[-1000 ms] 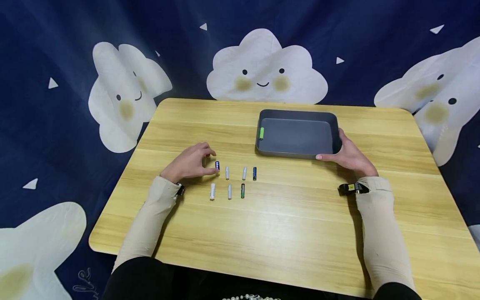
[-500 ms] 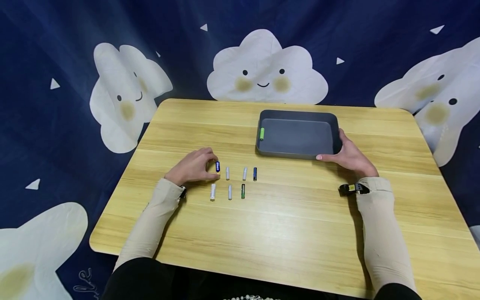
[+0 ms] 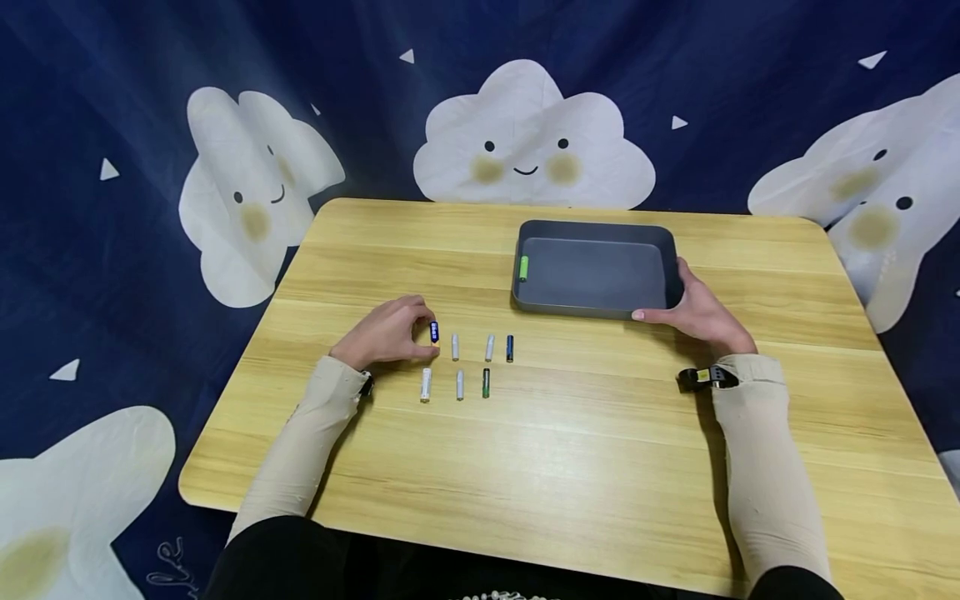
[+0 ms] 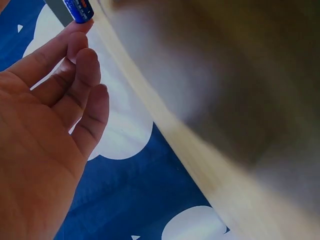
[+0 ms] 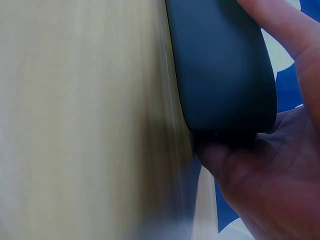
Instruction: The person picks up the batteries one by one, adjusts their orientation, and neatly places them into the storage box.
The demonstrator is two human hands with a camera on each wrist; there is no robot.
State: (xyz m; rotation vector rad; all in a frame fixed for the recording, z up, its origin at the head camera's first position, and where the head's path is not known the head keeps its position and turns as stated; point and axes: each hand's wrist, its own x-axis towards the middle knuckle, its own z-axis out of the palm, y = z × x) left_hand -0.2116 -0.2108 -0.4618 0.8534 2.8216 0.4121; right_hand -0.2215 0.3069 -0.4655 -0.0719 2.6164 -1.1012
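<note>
In the head view my left hand (image 3: 390, 333) pinches a dark blue battery (image 3: 434, 333) with an orange end, thumb at its near end and a fingertip at its far end. The left wrist view catches that battery (image 4: 80, 9) at the top edge, against a fingertip, while the other fingers curl loosely. My right hand (image 3: 701, 312) grips the right front corner of a shallow grey tray (image 3: 592, 310), thumb on the front wall. From the right wrist, the tray's dark rounded corner (image 5: 225, 75) shows with fingers around it. One green battery (image 3: 523, 268) lies inside at the tray's left wall.
Beside my left hand, several batteries lie apart in two rows on the wooden table (image 3: 570, 467): a white one (image 3: 426, 385), a slim white one (image 3: 460, 385), a dark green one (image 3: 486, 383) and a blue one (image 3: 510, 348) among them. A cloud-patterned curtain (image 3: 360, 100) hangs behind.
My left hand has moved slightly right and nearer to me, its fingers closing onto the dark blue battery. The right hand and tray stay in place.
</note>
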